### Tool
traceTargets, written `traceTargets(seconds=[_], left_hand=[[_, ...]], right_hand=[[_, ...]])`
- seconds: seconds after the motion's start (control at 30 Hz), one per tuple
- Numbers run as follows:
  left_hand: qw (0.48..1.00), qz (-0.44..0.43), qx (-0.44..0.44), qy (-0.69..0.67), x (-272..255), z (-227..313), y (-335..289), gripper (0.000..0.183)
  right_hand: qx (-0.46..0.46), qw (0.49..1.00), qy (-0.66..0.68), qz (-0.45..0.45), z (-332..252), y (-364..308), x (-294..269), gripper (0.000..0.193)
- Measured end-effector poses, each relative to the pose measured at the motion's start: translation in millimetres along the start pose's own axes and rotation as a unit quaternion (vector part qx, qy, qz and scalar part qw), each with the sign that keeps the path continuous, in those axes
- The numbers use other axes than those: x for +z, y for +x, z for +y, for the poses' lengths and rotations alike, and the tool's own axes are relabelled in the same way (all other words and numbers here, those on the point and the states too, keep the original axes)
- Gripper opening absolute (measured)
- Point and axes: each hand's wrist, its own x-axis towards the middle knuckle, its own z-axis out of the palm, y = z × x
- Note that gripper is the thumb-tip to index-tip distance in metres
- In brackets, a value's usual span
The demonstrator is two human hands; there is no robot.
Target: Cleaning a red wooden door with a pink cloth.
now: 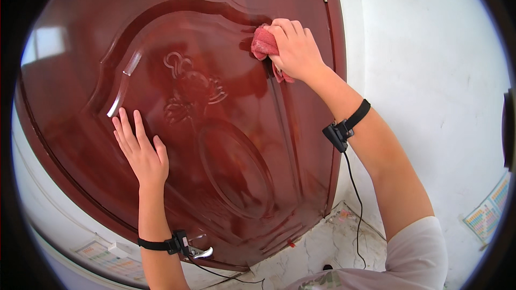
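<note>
A red cloth (264,44) is pressed against the upper panel of a glossy dark-red door (226,156), just right of its carved flower ornament (191,88). The right hand (295,48) has its grip closed around the cloth. The left hand (141,147) lies flat on the door lower down, fingers spread, holding nothing. A silver door handle (203,253) shows near the left wrist.

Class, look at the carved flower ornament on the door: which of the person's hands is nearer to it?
Left. The left hand lies flat on the door just left of the ornament. The right hand presses a red cloth farther off, up right.
</note>
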Motion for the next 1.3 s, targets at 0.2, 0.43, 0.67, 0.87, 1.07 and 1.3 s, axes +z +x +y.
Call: traceTargets(seconds=[0.2,0.43,0.67,0.87,1.07,1.3], left_hand=[[0.999,0.035,0.001,0.040,8.2,-0.7,-2.6,0.072],[0.999,0.035,0.000,0.036,9.8,6.1,1.1,0.072],[0.999,0.032,0.000,0.044,12.5,2.6,-5.1,0.071],[0.999,0.037,0.006,0.040,9.9,-2.6,-3.9,0.069],[0.998,0.037,0.008,0.053,13.1,-6.9,-5.0,0.067],[0.997,0.042,0.001,0.062,13.1,-3.9,-4.1,0.068]], right_hand=[[0.064,0.995,0.075,-0.027,-25.5,15.3,-1.3,0.058],[0.097,0.990,0.097,-0.012,-67.2,59.7,-7.0,0.061],[0.008,0.986,0.160,0.050,-146.6,143.2,-2.2,0.064],[0.014,0.977,0.188,0.095,-128.6,115.4,12.0,0.059],[0.020,0.985,0.154,0.071,-56.7,43.9,15.0,0.056],[-0.015,0.999,0.025,0.046,56.5,10.0,14.6,0.064]])
